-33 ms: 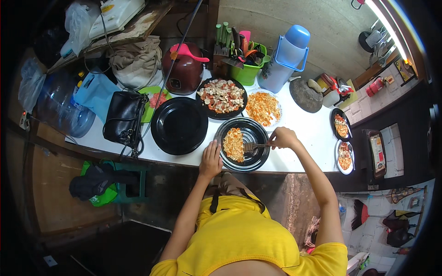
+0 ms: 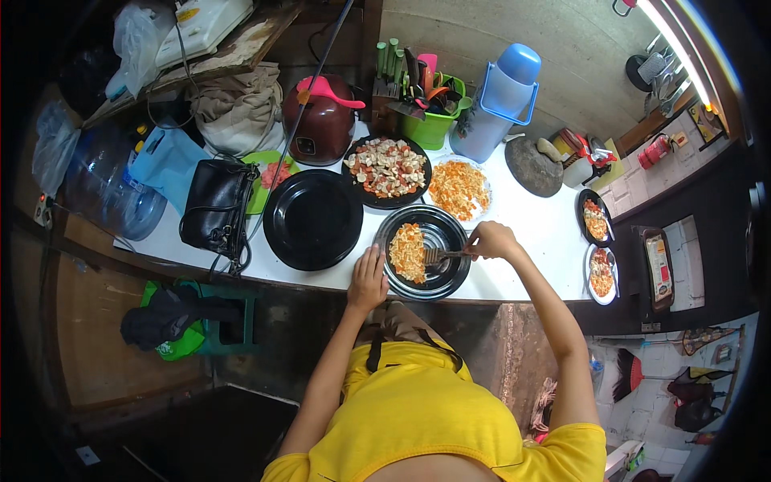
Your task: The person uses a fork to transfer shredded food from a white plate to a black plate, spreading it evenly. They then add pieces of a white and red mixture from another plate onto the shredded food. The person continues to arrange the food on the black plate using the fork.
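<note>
A fork [image 2: 446,255] is pinched in my right hand [image 2: 491,240], its tines in the black plate [image 2: 450,283] at the table's front edge. Those tines touch the right side of a shredded orange-and-white mound [image 2: 407,253], which covers the left part of this plate. My left hand [image 2: 369,279] lies at the plate's left rim with its fingers stretched out. Just beyond stand a white plate of more orange-and-white shreds [image 2: 460,189] and a black plate of chopped pale and red pieces [image 2: 386,167]. To the left is a bare black plate [image 2: 312,218].
Two filled plates, one black [image 2: 594,217] and one white [image 2: 601,274], sit at the right end. Along the back are a rice cooker [image 2: 319,120], a green utensil basket [image 2: 434,120], a blue-lidded jug [image 2: 499,100] and a stone mortar [image 2: 532,167]. A black handbag [image 2: 213,210] lies left.
</note>
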`<state>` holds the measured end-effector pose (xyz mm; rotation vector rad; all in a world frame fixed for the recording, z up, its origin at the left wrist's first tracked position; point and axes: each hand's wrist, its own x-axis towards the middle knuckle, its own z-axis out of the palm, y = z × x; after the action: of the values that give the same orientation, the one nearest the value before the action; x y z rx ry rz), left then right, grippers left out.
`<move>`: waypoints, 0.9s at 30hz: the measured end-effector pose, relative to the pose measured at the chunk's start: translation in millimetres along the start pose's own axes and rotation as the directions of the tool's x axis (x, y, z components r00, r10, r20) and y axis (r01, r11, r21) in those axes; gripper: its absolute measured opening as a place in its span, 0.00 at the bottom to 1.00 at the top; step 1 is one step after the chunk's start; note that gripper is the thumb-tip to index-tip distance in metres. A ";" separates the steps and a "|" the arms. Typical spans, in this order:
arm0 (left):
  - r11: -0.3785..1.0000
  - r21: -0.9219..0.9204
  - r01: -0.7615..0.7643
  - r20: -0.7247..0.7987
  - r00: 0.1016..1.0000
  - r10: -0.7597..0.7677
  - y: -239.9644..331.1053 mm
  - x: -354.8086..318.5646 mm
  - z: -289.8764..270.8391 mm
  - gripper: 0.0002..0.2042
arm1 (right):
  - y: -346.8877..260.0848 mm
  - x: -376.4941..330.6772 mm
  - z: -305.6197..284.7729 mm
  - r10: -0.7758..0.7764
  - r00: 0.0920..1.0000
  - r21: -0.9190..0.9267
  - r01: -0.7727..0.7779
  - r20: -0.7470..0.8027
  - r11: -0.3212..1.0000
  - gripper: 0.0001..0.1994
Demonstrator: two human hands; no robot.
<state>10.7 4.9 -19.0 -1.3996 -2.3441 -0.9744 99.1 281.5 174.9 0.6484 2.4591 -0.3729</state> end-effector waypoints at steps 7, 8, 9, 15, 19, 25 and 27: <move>1.000 0.021 -0.001 -0.008 1.000 0.001 -2.1 -2.8 -0.4 0.27 | -1.5 4.8 -17.5 0.033 0.999 -0.028 -0.033 0.002 0.999 0.06; 1.000 0.021 -0.002 -0.008 1.000 0.002 -2.2 -2.8 -0.2 0.27 | -1.5 6.5 -18.5 0.038 0.999 -0.024 -0.037 0.005 0.999 0.06; 1.000 0.021 -0.003 -0.009 1.000 0.003 -2.4 -2.8 -0.1 0.27 | -2.2 8.4 -19.3 0.042 0.999 -0.021 -0.042 0.008 0.999 0.06; 1.000 0.023 -0.002 0.015 1.000 0.001 -4.8 -4.2 3.2 0.27 | -6.2 19.3 -20.0 0.012 1.000 -0.009 -0.012 -0.012 1.000 0.06; 1.000 0.019 -0.004 -0.001 1.000 0.004 -2.1 -1.8 -0.4 0.27 | -1.3 18.4 -32.1 0.048 0.999 -0.021 -0.048 -0.008 0.999 0.06; 1.000 0.019 0.005 0.019 1.000 -0.005 -3.2 -3.0 0.9 0.27 | -3.4 35.8 -32.7 0.049 0.998 -0.039 -0.050 -0.028 0.998 0.06; 1.000 0.021 0.002 0.021 1.000 -0.002 -2.3 -1.5 -0.3 0.27 | -2.9 44.1 -29.5 0.017 0.998 -0.034 -0.019 -0.055 0.999 0.06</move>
<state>9.4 2.9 -20.5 -1.4068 -2.3639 -0.9378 52.4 306.7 173.1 0.6736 2.5041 -0.3084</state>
